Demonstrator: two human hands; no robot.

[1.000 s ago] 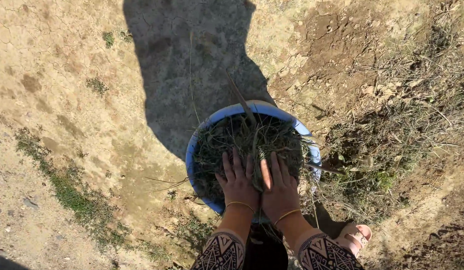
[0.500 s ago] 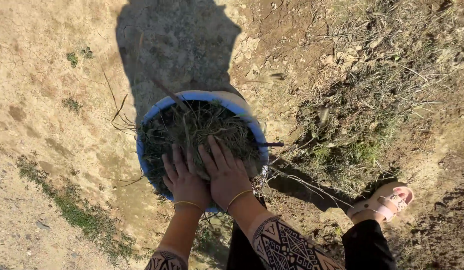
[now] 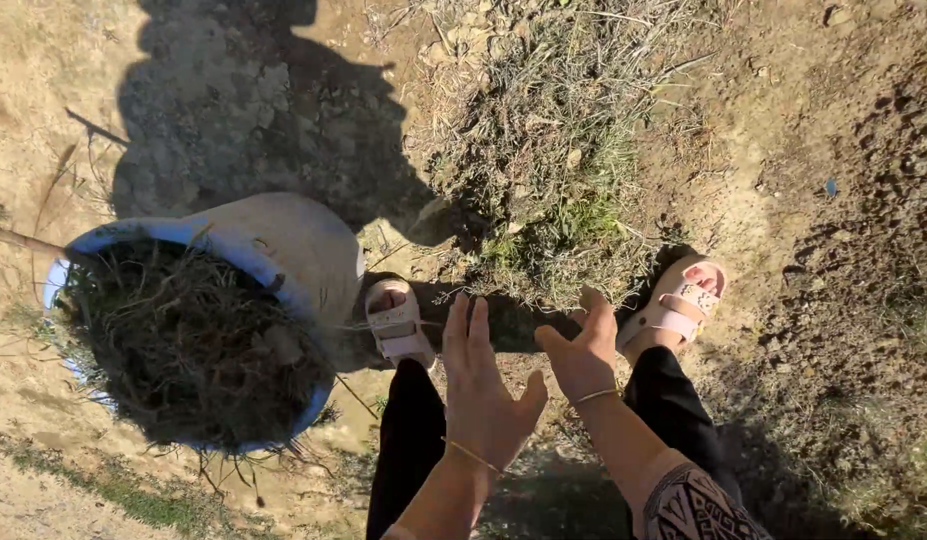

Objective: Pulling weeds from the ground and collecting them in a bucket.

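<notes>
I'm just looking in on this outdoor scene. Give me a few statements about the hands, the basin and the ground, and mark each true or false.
1. Both hands are empty, with the fingers spread. True: the left hand and right hand hold nothing.
2. The blue basin is empty. False: it is full of dry grass and roots.
3. The basin sits to the person's left. True.
4. The person is barefoot. False: pale pink sandals are on both feet.
5. The hands are pressing into the basin. False: they are clear of it, stretched towards a clump of weeds.
</notes>
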